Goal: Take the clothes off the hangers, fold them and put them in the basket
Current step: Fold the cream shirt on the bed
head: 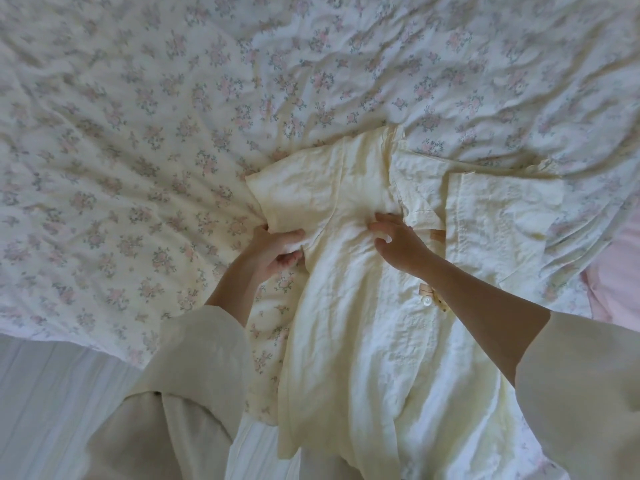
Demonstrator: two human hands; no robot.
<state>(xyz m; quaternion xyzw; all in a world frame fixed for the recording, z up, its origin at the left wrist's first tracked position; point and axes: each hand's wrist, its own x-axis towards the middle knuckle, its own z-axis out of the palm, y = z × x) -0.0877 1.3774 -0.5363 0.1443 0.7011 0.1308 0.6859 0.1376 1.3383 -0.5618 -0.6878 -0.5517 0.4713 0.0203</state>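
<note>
The bed (173,150) is covered by a white quilt (311,64) printed all over with small sprigs of pale pink flowers and grey-green leaves. A plain pale cream-yellow garment (346,289) is laid on it, with no print to be seen; a white button (428,300) and small tan tabs (426,289) are set near its front edge. A solid pale pink cloth (613,282) is seen at the right edge of the bed. A plain white sheet (52,393) is shown at the lower left. The sleeves (201,358) worn by the person are a plain off-white beige.
</note>
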